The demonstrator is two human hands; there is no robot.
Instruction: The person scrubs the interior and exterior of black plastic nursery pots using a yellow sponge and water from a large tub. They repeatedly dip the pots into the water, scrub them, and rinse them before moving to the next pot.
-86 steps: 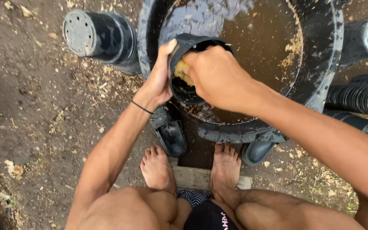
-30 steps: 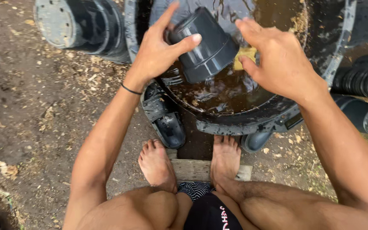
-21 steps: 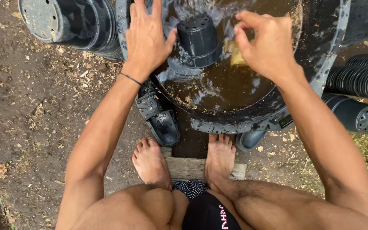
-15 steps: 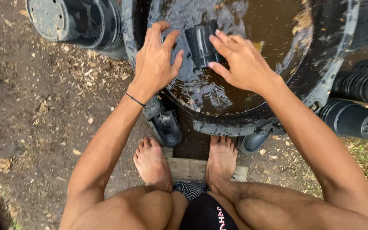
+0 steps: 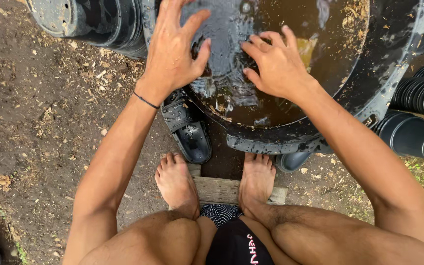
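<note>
A large black tub (image 5: 271, 142) holds muddy brown water in front of me. My left hand (image 5: 172, 46) hovers over its left rim, fingers spread, holding nothing. My right hand (image 5: 278, 64) is over the water with its fingers apart, the tips touching the rippling surface. A dark shape (image 5: 226, 59) lies in the water between the hands; I cannot tell whether it is the small black pot. A yellow sponge (image 5: 306, 49) floats just beyond my right hand.
A stack of black plastic pots (image 5: 94, 22) lies on the dirt at the top left, and more stacks (image 5: 420, 93) lie at the right. A black sandal (image 5: 187, 130) sits by the tub. My bare feet stand on a wooden plank (image 5: 222, 190).
The small black pot that both hands held above the water has gone down into the tub. My right hand has let go of the sponge. Both hands now spread over the surface.
</note>
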